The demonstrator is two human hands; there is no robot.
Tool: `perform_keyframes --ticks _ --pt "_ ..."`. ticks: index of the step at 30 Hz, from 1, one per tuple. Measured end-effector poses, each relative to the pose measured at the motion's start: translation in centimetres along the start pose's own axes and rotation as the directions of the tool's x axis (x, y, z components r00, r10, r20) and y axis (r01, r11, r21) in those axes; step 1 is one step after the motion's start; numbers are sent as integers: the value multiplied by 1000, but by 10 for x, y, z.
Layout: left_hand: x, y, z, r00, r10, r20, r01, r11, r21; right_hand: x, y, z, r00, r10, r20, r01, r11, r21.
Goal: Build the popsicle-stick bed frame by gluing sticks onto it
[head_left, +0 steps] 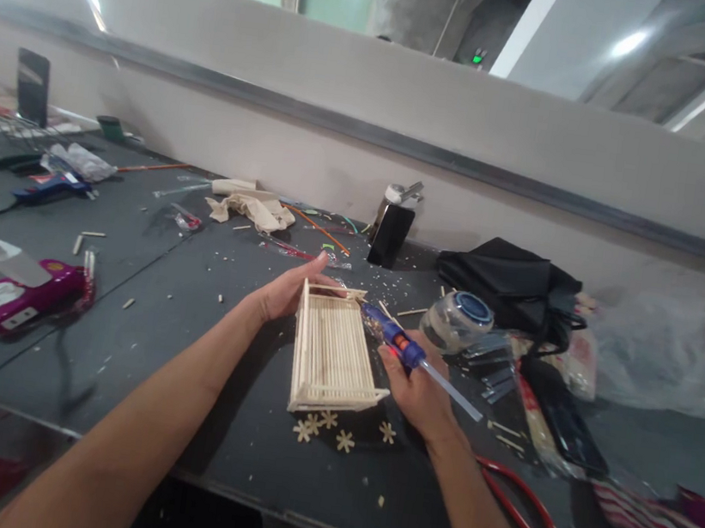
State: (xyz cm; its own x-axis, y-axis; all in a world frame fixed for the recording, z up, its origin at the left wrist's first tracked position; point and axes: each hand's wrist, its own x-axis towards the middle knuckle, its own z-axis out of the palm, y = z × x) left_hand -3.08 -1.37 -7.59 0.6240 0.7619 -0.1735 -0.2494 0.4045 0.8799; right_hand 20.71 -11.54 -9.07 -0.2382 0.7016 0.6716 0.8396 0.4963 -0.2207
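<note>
A small box-like frame of pale wooden sticks [336, 348] is tilted over the dark table in front of me. My left hand [298, 290] grips its far left corner, thumb up, the other fingers partly hidden behind the frame. In my right hand [420, 390] is a blue glue gun [396, 336] with a clear glue stick [453, 390] jutting from its back. The gun's nozzle points at the frame's far right corner. Several small star-shaped wooden pieces [345, 441] lie on the table just below the frame's near edge.
A clear jar with a blue lid [471, 310], a black bag [507, 276] and loose glue sticks [497, 378] lie right. A phone [391, 236] leans at the back. Red-handled scissors [521, 511] lie near my right forearm. A purple power strip [23, 299] sits left on the table [147, 341].
</note>
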Motion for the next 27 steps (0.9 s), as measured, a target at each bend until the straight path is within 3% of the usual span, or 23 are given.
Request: perform_keyframes --ticks 16,27 --pt "0 0 2 998 47 51 -46 999 -13 4 -7 0 1000 18 10 -19 999 50" --pt "1 0 0 998 19 59 -19 1000 -10 4 -7 1 999 43 18 -44 998 50"
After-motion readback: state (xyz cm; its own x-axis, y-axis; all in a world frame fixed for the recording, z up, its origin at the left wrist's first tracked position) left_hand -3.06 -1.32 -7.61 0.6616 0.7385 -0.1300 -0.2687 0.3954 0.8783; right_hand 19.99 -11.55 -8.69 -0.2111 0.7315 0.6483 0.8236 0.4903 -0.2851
